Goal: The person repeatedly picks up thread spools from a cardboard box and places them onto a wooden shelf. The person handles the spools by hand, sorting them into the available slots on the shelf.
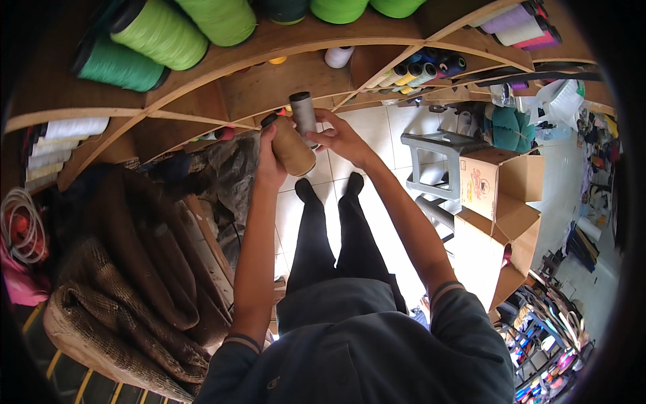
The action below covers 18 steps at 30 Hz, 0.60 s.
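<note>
My left hand (270,159) is closed round a tan thread spool (291,148), held tilted in front of the shelves. Just to its right, a grey thread spool (304,114) with a dark top is gripped by my right hand (340,139), thumb and fingers at its lower right side. The two spools nearly touch; the tan one covers part of the grey one's lower end. A wooden shelf (269,57) with thread spools in its compartments rises just beyond both hands.
Large green spools (161,37) fill the top shelf. A brown rolled fabric (128,262) lies at the left. To the right stand a grey plastic stool (431,161) and open cardboard boxes (494,188). Piled materials (548,337) lie at the lower right.
</note>
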{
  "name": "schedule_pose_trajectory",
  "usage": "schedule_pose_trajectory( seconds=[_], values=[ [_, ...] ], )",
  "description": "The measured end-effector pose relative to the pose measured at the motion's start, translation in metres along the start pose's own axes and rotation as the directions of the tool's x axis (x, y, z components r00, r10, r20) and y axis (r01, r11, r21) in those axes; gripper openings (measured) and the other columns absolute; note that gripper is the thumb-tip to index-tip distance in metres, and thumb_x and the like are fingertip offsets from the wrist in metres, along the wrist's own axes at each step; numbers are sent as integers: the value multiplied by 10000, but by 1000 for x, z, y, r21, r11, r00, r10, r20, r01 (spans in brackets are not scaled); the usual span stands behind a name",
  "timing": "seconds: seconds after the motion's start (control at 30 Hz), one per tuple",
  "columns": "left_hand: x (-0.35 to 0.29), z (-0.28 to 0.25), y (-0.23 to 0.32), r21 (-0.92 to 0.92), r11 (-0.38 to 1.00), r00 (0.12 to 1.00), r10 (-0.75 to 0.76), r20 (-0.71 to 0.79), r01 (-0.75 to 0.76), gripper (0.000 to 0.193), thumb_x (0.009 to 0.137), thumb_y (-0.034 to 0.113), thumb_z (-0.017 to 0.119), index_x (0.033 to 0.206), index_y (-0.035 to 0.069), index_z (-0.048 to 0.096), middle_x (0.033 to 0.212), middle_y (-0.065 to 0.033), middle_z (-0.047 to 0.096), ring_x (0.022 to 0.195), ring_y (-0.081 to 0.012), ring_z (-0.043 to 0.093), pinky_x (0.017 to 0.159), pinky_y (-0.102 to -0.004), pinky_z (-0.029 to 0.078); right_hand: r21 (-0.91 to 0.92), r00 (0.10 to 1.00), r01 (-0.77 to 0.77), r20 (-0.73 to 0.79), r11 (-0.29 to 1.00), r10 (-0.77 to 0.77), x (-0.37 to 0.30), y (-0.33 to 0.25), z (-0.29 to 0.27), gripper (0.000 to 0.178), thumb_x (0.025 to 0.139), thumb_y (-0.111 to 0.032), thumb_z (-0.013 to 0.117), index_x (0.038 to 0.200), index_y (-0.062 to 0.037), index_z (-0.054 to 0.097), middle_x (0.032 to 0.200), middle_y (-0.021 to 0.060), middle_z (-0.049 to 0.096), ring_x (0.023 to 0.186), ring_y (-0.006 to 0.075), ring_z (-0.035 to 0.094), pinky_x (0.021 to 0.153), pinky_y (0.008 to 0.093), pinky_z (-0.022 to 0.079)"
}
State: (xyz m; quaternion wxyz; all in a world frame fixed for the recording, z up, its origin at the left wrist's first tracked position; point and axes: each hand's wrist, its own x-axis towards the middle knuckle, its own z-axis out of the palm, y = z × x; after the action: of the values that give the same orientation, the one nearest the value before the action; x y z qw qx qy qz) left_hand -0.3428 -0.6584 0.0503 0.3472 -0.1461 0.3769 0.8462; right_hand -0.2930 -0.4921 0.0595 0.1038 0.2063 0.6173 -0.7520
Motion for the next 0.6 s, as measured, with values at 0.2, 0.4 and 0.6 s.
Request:
schedule_pose_trajectory(
  seconds=[0.2,0.4,0.6],
  values=[
    [16,3,-3,-14,1000,987,-19,160,22,636,860,547,495,1268,61,447,1321,-132,487,1203,-299,472,956,-464,421,-529,888,302,-147,793,-436,20,9,-6,479,736,-114,722,1170,-6,551,971,192,636,878,346,645,733,397,519],
    [12,-7,-13,46,998,977,-57,205,48,712,863,589,426,1370,93,369,1412,-177,412,1317,-387,362,1010,-562,346,-942,772,167,-60,293,-632,63,-29,-17,344,749,-165,717,1044,-29,605,924,175,651,873,340,632,713,401,516],
    [0,-15,-18,112,993,970,-69,233,44,740,863,594,417,1385,72,357,1425,-207,386,1287,-409,389,1022,-553,341,-930,706,147,338,-337,-623,117,-58,-38,300,757,-100,619,1049,-32,617,983,150,620,929,330,619,753,399,528]
  ],
)
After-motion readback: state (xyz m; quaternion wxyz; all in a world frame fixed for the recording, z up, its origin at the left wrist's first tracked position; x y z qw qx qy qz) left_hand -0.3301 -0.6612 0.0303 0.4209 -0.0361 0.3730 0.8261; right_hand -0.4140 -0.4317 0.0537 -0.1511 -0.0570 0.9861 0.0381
